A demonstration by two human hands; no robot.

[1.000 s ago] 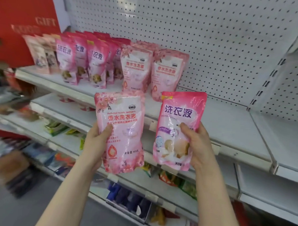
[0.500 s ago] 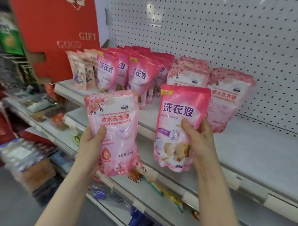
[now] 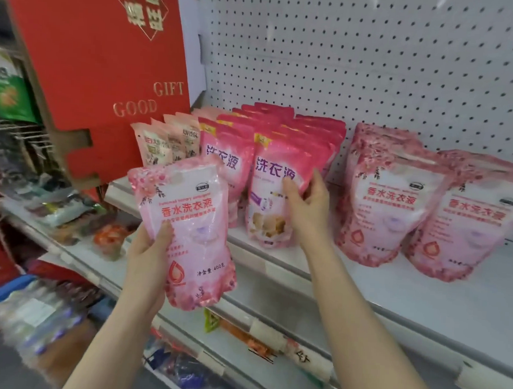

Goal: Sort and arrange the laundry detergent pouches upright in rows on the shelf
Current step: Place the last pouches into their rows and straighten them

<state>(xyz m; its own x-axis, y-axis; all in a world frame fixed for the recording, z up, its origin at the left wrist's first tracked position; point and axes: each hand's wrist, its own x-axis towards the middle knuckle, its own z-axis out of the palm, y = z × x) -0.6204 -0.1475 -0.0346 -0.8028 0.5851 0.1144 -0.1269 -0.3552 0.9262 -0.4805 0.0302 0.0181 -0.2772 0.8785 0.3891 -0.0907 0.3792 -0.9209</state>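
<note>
My left hand (image 3: pixel 149 257) grips a pale pink floral pouch (image 3: pixel 189 226) upright in front of the shelf (image 3: pixel 392 291). My right hand (image 3: pixel 307 208) holds a bright pink pouch (image 3: pixel 273 195) standing at the front of a row of matching bright pink pouches (image 3: pixel 299 128); its base touches the shelf. A second bright pink row (image 3: pixel 224 151) stands to its left. Right of my hand, pale floral pouches (image 3: pixel 387 200) stand upright in two rows, the other (image 3: pixel 471 221) further right.
A red gift box (image 3: pixel 102 70) rises at the shelf's left end, with several beige pouches (image 3: pixel 166 143) beside it. White pegboard (image 3: pixel 373 58) backs the shelf. Lower shelves (image 3: pixel 80 222) hold mixed packets. Bare shelf lies at the front right (image 3: pixel 450 305).
My right hand has carried the bright pink pouch up and forward onto the shelf, at the front of its row. The view has moved closer; my left hand still holds the floral pouch.
</note>
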